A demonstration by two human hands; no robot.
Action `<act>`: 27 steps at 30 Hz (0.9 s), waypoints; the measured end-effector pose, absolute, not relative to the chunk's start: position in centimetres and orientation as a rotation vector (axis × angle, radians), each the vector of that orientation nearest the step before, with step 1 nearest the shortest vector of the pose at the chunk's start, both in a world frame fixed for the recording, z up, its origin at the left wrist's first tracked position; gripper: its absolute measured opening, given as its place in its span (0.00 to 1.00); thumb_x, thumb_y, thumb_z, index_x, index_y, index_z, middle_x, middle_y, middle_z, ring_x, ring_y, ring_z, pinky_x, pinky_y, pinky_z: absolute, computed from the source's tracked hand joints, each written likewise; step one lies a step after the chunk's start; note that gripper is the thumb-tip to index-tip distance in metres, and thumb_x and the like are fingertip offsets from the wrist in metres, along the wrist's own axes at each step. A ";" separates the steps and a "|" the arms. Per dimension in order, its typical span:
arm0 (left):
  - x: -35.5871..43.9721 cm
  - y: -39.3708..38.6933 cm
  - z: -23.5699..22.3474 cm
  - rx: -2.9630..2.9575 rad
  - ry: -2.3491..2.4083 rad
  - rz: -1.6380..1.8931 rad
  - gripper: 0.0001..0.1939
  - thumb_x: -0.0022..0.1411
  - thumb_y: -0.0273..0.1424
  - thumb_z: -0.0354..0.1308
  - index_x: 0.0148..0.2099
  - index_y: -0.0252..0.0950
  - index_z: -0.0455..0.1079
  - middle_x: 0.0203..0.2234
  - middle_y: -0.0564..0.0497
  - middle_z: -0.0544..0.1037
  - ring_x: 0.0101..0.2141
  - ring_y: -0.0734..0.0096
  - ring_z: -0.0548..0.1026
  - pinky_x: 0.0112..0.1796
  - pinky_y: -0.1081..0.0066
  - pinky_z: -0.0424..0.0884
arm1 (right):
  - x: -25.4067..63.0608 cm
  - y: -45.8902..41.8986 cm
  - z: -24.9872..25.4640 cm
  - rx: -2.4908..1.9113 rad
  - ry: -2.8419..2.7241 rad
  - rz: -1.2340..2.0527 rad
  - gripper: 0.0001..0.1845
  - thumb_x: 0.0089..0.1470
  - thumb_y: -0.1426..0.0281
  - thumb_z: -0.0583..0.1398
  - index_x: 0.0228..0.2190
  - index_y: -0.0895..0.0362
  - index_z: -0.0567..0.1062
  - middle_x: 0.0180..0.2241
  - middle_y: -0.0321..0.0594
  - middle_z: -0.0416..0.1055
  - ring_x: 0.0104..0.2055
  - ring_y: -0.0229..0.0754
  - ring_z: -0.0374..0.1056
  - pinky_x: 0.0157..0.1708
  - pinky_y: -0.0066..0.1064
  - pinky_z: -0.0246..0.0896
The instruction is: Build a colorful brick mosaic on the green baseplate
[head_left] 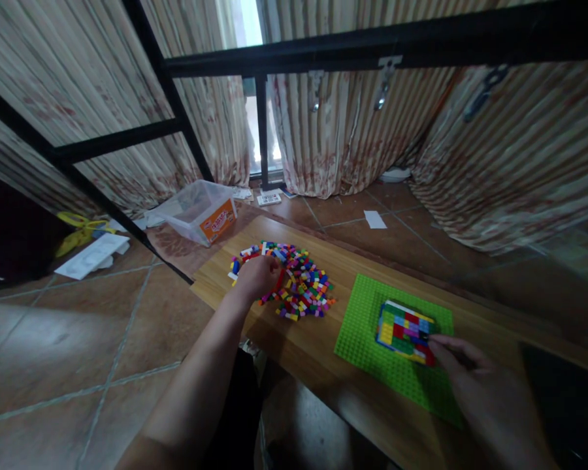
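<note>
A wooden table [301,346] carries loose bricks [306,287] and a green baseplate [357,326].

Dim room, white daylight glaring through narrow gap [247,23] between beige striped fabric curtains [343,143]; shadow over right end of long brown wooden tabletop [304,356]; wide-angle stretch, edges softening.

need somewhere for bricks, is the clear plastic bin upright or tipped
Upright: the clear plastic bin stands open rim up, orange label on its side.
</note>
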State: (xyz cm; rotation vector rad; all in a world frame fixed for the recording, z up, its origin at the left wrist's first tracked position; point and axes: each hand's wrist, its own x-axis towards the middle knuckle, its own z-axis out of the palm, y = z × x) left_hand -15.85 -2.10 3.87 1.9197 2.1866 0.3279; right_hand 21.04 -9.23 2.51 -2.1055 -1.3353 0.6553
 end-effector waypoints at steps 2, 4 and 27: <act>-15.9 -2.1 3.9 1.900 2.219 0.345 0.10 0.56 0.30 0.55 0.36 0.37 0.78 0.32 0.47 0.81 0.35 0.63 0.77 0.36 0.72 0.69 | 21.4 -9.1 1.9 -2.111 -1.354 0.648 0.23 0.38 0.47 0.58 0.29 0.50 0.79 0.28 0.43 0.78 0.30 0.56 0.73 0.28 0.41 0.61; -15.9 -2.1 4.1 1.867 2.255 0.372 0.11 0.58 0.29 0.54 0.38 0.37 0.78 0.34 0.46 0.81 0.37 0.63 0.77 0.38 0.71 0.69 | 21.8 -9.0 1.5 -2.117 -1.380 0.647 0.24 0.39 0.47 0.58 0.30 0.50 0.79 0.30 0.43 0.79 0.31 0.56 0.74 0.29 0.41 0.62; -13.0 -1.2 3.1 1.976 2.239 0.296 0.13 0.63 0.32 0.52 0.47 0.36 0.72 0.40 0.41 0.79 0.43 0.56 0.77 0.43 0.64 0.70 | 21.4 -8.8 1.6 -2.076 -1.409 0.591 0.22 0.41 0.48 0.58 0.28 0.50 0.79 0.26 0.42 0.78 0.25 0.51 0.71 0.26 0.38 0.60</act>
